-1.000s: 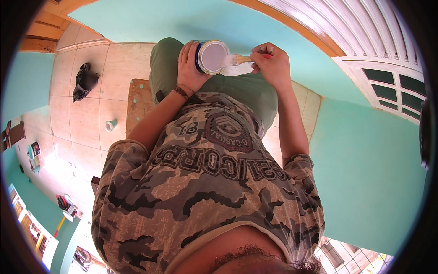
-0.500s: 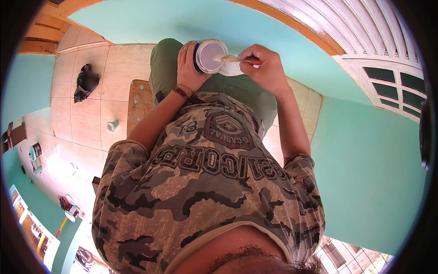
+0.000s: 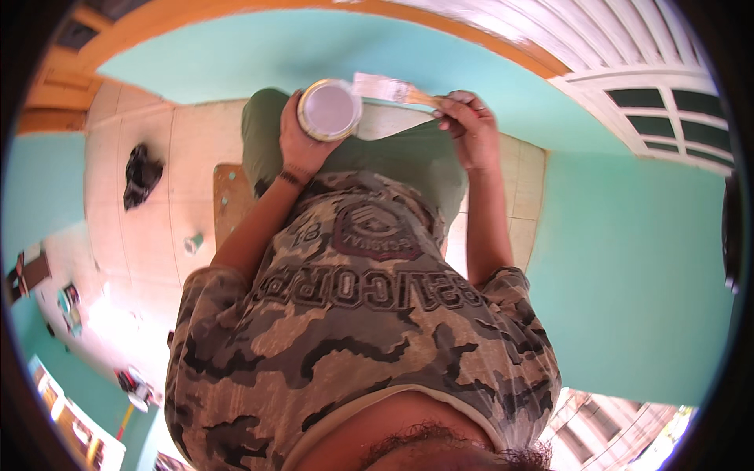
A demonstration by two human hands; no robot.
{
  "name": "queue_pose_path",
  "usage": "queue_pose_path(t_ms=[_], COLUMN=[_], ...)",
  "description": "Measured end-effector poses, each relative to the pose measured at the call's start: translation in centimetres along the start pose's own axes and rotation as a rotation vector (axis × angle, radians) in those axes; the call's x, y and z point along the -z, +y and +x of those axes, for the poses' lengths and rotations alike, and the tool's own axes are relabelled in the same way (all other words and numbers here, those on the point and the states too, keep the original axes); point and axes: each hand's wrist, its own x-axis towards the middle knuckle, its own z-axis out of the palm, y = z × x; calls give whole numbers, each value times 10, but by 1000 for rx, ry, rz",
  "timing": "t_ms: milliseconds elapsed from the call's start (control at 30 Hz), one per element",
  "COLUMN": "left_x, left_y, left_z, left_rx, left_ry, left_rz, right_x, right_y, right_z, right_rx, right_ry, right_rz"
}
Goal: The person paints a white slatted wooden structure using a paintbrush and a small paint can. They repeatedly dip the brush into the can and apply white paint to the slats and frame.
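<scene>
My left hand (image 3: 297, 141) grips a round paint can (image 3: 328, 110) with pale paint inside, held up in front of my chest. My right hand (image 3: 465, 125) holds a flat paintbrush (image 3: 386, 88) by its wooden handle. The white-loaded bristles point left and sit just beside the can's rim, lifted clear of the paint. Behind both hands is a turquoise wall (image 3: 259, 55). I wear a camouflage shirt and green trousers.
A white louvred door with small panes (image 3: 652, 86) stands at the right, framed in orange wood. The tiled floor (image 3: 157, 235) below holds a dark rag (image 3: 140, 174), a wooden board (image 3: 228, 200) and a small can (image 3: 193, 242). More turquoise wall (image 3: 628, 275) fills the right.
The brush came out of the can and now sits at its right rim, higher up. Both hands and the can rose slightly toward the wall.
</scene>
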Motion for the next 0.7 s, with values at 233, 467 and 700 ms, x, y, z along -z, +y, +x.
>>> queue_pose_path(t_ms=[233,467,700], left_x=[-1,-2,8], left_y=[5,-2,4], left_z=[0,-7,6], left_rx=[-64,-67,-76], left_ry=[-111,-134,-174], left_rz=[-7,17,18], right_x=[28,102,129], right_y=[15,-14,-24], right_z=[1,-4,12], right_rx=[-2,368,388], right_ry=[-4,215,272], right_rz=[770,820,917])
